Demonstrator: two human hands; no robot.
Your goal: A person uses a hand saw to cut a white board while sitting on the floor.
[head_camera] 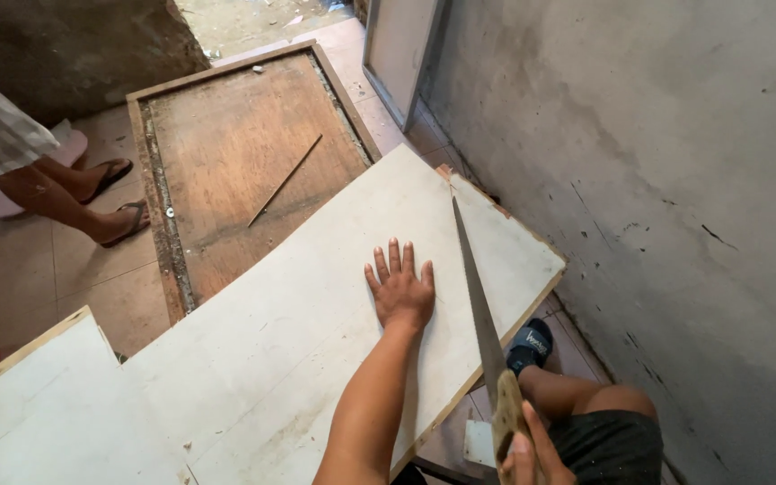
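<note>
Fingers of the left hand (401,292) lie spread and flat on the white board (253,359), palm down, gripping nothing, only pressing the panel. Fingers of the right hand (532,458) are curled tight around the wooden handle of the hand saw (476,296) at the bottom edge of the view, partly cut off there.

Just to the right of the spread fingers runs the saw blade, near the little-finger side but not touching it; its tip reaches the far edge of the board, beyond the fingertips, where a short cut shows at the corner. Right of the blade a narrow strip of board remains before its long right edge, which shows a brown wooden core. Past that edge, a grey plaster wall (657,180) stands close, leaving little room on that side. Below the edge, the person's own knee and a foot in a blue sandal (529,344) sit between board and wall.

Left of the fingers the white surface stretches wide and bare. Beyond the fingertips and to their left lies a brown framed wooden panel (244,153) on the floor with a thin metal rod (285,180) on it. Farther left stand another person's feet in sandals (119,202).
</note>
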